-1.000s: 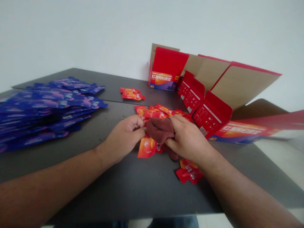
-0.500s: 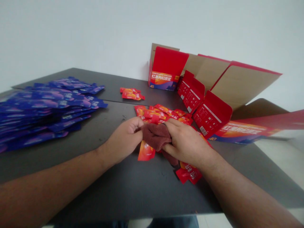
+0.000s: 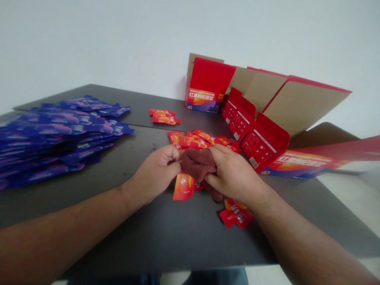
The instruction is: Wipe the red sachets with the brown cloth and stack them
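My left hand (image 3: 156, 176) and my right hand (image 3: 233, 176) both grip a folded maroon-brown cloth (image 3: 197, 164) above the middle of the dark grey table (image 3: 148, 233). The left fingers pinch its left side, and the right fingers press over its top. One end of the cloth hangs below my right palm. Beneath my hands lies a loose pile of red and orange sachets (image 3: 198, 141), partly hidden. One orange sachet (image 3: 184, 186) shows just below the cloth, and another red sachet (image 3: 236, 213) lies nearer my right wrist.
A large heap of blue-purple sachets (image 3: 56, 136) covers the table's left side. A small group of red sachets (image 3: 164, 117) lies ahead. Red printed carton blanks with tan cardboard flaps (image 3: 267, 114) stand at the far right against a white wall.
The cloth has dipped slightly and risen again between my hands, which stay on it. The sachets show only small shifts around the cloth.
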Demonstrator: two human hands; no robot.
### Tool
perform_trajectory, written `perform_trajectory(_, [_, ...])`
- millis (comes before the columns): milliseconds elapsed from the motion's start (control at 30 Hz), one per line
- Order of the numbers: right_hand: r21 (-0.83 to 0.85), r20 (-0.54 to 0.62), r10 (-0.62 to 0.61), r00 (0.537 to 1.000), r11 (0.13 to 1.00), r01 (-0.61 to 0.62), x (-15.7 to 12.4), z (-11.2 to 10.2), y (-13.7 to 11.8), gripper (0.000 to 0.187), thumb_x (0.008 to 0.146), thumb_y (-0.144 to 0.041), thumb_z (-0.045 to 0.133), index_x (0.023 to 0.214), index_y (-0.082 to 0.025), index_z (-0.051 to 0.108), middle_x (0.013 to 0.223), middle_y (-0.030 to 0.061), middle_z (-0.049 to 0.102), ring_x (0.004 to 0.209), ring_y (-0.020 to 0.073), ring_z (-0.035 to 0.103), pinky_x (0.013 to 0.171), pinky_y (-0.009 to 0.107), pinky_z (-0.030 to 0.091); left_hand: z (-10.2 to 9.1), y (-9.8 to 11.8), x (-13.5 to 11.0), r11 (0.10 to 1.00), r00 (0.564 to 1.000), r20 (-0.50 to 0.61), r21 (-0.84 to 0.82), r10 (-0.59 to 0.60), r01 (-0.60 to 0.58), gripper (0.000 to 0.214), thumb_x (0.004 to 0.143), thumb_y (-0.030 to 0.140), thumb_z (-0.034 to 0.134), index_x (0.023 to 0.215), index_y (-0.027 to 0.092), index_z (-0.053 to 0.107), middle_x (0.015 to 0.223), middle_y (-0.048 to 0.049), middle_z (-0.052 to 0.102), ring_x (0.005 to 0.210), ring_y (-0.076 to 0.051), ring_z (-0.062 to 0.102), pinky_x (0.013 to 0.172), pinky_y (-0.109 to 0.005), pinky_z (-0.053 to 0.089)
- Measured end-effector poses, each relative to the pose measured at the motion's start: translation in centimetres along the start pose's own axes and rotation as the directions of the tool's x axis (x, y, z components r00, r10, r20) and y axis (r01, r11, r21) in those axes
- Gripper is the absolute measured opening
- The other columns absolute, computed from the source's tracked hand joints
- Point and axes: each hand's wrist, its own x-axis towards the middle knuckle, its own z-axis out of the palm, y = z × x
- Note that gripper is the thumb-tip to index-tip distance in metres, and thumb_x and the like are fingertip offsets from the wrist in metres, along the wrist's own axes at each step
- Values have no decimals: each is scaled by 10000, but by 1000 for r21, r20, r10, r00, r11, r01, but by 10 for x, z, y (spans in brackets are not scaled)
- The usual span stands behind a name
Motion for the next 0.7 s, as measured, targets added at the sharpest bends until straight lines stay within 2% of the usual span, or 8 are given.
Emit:
perform_trajectory(100, [25,63,-43,997,999,42,-1,0,1,157,840,-181,661,974,-223,590,1017,57,676,901,225,638,796,354,500,0,0,0,999,1000,7,-37,-4,4,138,867,248,730,789,224,619,666,35,621,602,-137,510,563,-259,397])
perform_trajectory(233, [-4,-26,-9,1000,1000,9,-1,0,2,164,832,-177,656,970,-223,581,1007,67,666,921,240,628,823,372,505,1,-1,0,998,1000,12,-55,-15,15,128,865,218,714,797,231,606,637,45,601,560,-129,483,541,-255,375])
perform_trajectory(400, [70,70,-77,995,995,73,0,-1,2,148,836,-180,660,953,-224,580,978,46,666,875,213,621,791,345,490,1,0,-1,998,1000,13,-65,-10,11,151,855,251,740,783,224,611,657,34,618,584,-132,494,547,-250,387])
perform_trajectory(567, [22,-27,-9,1000,1000,10,1,1,3,160,833,-177,645,975,-217,580,1005,69,657,920,241,625,832,374,499,2,1,-1,998,1000,2,-54,-25,25,137,859,238,728,793,225,608,669,31,634,580,-130,510,543,-247,383])
perform_trajectory(700, [58,69,-55,996,997,51,1,1,3,159,829,-165,657,962,-219,588,989,53,664,889,220,621,809,353,489,2,1,-2,998,1000,10,-49,-29,30,144,865,254,735,796,223,613,708,16,675,612,-140,549,551,-249,403])
